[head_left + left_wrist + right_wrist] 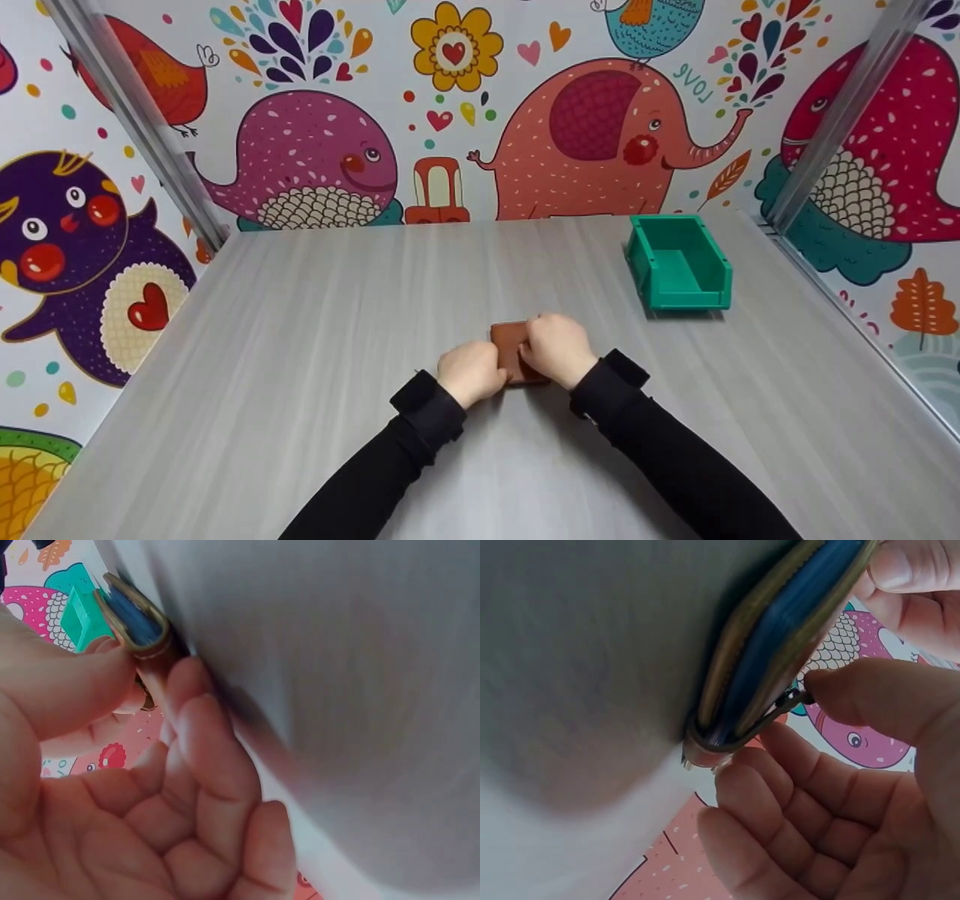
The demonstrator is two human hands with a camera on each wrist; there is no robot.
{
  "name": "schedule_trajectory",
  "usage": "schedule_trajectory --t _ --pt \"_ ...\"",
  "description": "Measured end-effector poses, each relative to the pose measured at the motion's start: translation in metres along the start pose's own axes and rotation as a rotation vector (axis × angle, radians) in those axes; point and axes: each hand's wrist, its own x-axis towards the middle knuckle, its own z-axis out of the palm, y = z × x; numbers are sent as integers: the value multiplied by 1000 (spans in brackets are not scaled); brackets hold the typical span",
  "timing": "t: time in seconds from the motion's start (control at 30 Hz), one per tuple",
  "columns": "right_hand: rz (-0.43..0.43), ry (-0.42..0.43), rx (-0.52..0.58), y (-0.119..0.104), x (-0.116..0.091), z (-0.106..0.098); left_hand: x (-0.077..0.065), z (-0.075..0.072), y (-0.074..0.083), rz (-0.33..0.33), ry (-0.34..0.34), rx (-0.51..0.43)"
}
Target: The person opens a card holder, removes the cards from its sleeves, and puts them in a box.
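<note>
A small brown leather wallet [508, 341] lies low over the table, in front of the person. My left hand [471, 371] pinches its left edge between thumb and fingers, as the left wrist view shows too. At the opposite side, my right hand [559, 349] has its thumb on the end of a narrow strap [784, 706] with a dark snap, fingers curled close beneath. The strap's tip stands away from the wallet's cover. Between the covers a blue inside [795, 611] shows along the open edge. In the head view the right hand hides part of the wallet.
A green plastic bin [679, 266] stands at the back right of the grey wood-grain table [322, 315]. Walls with printed cartoon animals border the table at the back and sides, with metal posts [150, 127] at the corners.
</note>
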Motion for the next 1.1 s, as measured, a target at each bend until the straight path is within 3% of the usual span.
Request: schedule_trajectory --t 0.3,0.43,1.1 --pt "-76 137 -184 -10 0 7 0 -1 -1 6 8 4" --pt "-89 138 -217 -12 1 8 0 1 -1 11 14 -4" --pt "-127 124 -42 -1 2 6 0 0 -2 5 13 -20"
